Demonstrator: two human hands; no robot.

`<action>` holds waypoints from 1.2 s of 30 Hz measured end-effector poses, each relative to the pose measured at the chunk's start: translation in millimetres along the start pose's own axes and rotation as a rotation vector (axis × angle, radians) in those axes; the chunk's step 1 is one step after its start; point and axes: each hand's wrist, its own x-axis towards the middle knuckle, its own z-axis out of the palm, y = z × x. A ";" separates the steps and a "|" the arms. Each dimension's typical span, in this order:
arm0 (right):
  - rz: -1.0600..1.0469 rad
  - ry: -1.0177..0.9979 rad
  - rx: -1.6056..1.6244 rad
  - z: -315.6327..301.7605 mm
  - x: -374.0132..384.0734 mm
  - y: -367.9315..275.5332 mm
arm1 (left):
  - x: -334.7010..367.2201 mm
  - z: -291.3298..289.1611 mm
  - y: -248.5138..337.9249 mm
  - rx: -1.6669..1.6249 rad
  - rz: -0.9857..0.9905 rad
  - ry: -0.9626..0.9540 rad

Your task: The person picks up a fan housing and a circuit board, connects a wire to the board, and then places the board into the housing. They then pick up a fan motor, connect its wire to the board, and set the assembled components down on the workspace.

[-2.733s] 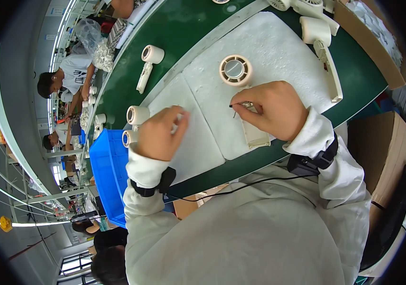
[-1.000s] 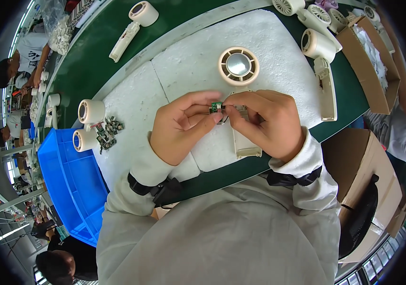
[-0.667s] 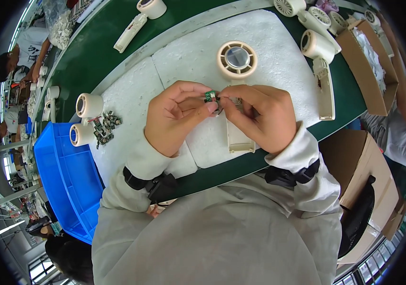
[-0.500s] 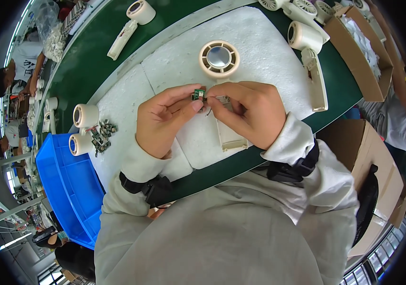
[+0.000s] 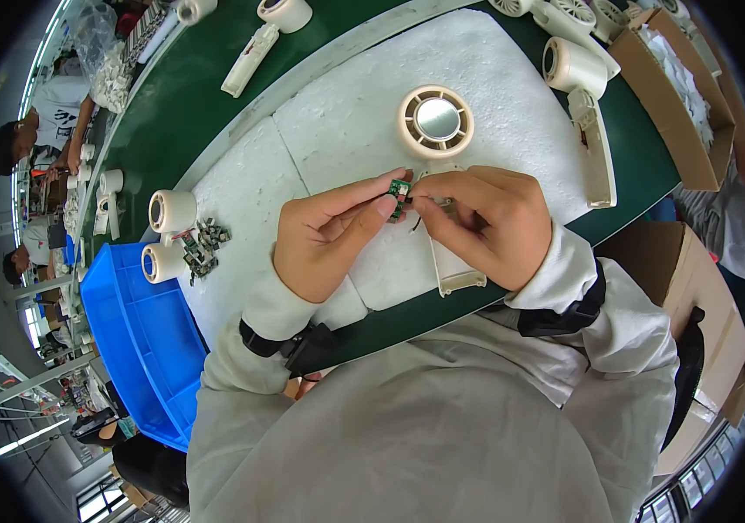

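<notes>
A small green circuit board (image 5: 399,189) is pinched between the thumb and fingers of my left hand (image 5: 325,235). My right hand (image 5: 490,222) closes thumb and forefinger at the board's right edge, on what looks like a thin dark wire (image 5: 416,224); its end pokes out below the fingertips. Under my hands lies a cream handheld fan, its round head (image 5: 406,131) with a silver centre disc pointing away from me. The fan's open handle shell (image 5: 460,277) is partly hidden by my right hand.
White foam sheets (image 5: 242,174) cover the green bench. At left are a pile of circuit boards (image 5: 205,248), two cream fan heads (image 5: 172,211) and a blue divided bin (image 5: 142,331). More fans (image 5: 597,148) and a cardboard box (image 5: 695,148) stand at right. People sit at far left.
The whole view has shifted, so the bench appears further right and slightly lower. My hands stay together over the fan handle; the board now shows more of its face.
</notes>
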 end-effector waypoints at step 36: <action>0.032 -0.089 0.144 -6.4 1.7 1.5 | 2.6 -15.6 -1.4 -0.079 -0.022 -0.131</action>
